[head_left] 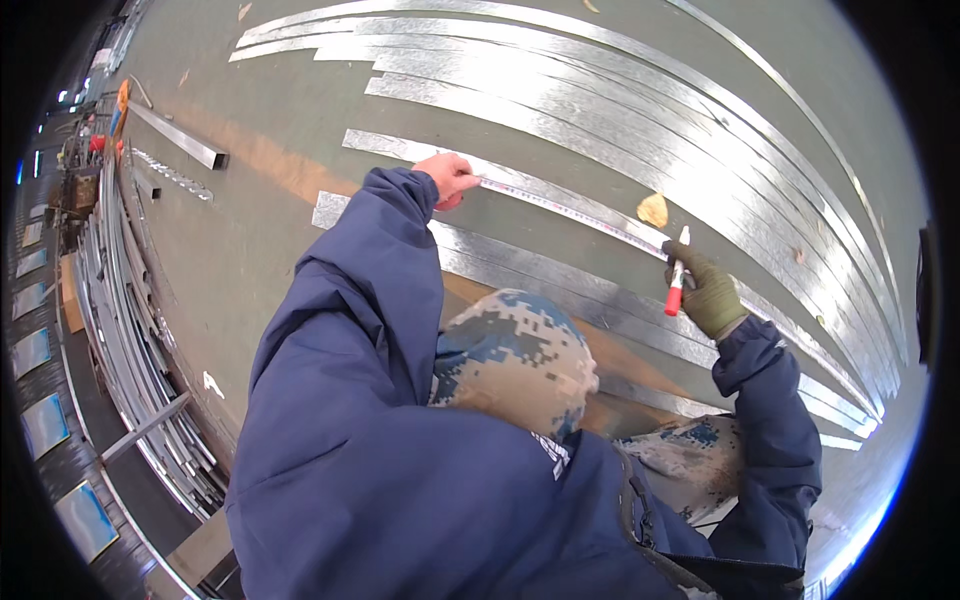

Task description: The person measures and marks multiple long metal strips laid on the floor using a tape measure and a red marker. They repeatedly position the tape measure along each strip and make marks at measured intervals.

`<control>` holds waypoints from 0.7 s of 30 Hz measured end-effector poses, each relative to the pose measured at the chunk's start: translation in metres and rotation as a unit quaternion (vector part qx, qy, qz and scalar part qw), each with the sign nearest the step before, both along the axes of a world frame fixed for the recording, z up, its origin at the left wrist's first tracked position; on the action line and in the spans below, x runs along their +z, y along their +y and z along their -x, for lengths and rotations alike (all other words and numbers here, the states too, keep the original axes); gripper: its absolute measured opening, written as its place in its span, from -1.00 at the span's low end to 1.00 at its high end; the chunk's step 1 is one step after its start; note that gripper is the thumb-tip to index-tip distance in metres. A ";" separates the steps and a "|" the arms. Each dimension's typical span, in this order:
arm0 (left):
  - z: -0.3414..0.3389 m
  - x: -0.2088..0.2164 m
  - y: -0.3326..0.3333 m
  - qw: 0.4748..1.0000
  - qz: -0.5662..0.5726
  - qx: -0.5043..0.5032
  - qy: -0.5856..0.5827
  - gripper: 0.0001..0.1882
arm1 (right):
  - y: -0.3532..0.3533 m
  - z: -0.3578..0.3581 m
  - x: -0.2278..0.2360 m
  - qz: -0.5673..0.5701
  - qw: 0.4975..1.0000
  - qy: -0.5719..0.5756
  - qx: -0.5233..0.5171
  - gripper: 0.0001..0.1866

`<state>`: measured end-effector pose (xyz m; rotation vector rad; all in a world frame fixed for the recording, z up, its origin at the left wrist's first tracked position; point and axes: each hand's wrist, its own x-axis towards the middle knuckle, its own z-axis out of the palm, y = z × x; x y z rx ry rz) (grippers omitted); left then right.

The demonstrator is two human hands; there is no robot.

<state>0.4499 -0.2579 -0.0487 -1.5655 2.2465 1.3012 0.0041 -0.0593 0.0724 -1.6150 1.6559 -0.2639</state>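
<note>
- One tape [540,199] lay along the strip [385,146], just below the leaf [652,210].
- Leftward, the left hand [448,180] pinched the tape; below-right, the right hand [710,294] clasped a marker [678,274].
- Measuring looked begun; marks, I couldn't tell.

1. The head camera looks steeply down from the wearer's own head, close above the navy jacket [400,490].
2. It faces forward, past a bent knee [515,365] to the left hand [449,181] and right hand [712,292].
3. The jacket is nearest; metal strips [520,95] and floor [290,115] lie farther off.
4. Its fisheye reach includes stacked bars [130,330] at far left, curving straight edges inside a dark round rim.
</note>
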 end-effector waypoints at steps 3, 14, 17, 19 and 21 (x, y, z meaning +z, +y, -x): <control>-0.056 -0.017 -0.016 0.998 0.038 0.033 -0.022 -0.68 | -0.008 -0.035 -0.026 0.010 0.998 0.051 0.029 -0.58; -0.173 -0.009 -0.077 0.978 0.047 0.137 -0.149 -0.58 | -0.019 -0.115 -0.087 0.098 0.983 0.154 0.038 -0.52; -0.192 -0.010 -0.081 0.977 0.078 0.133 -0.150 -0.59 | -0.018 -0.118 -0.099 0.072 0.985 0.151 0.045 -0.40; -0.209 -0.014 -0.083 0.975 0.090 0.137 -0.150 -0.60 | -0.015 -0.120 -0.108 0.061 0.985 0.155 0.047 -0.29; -0.211 -0.001 -0.086 0.974 0.054 0.161 -0.151 -0.61 | -0.012 -0.117 -0.110 0.060 0.983 0.164 0.064 -0.27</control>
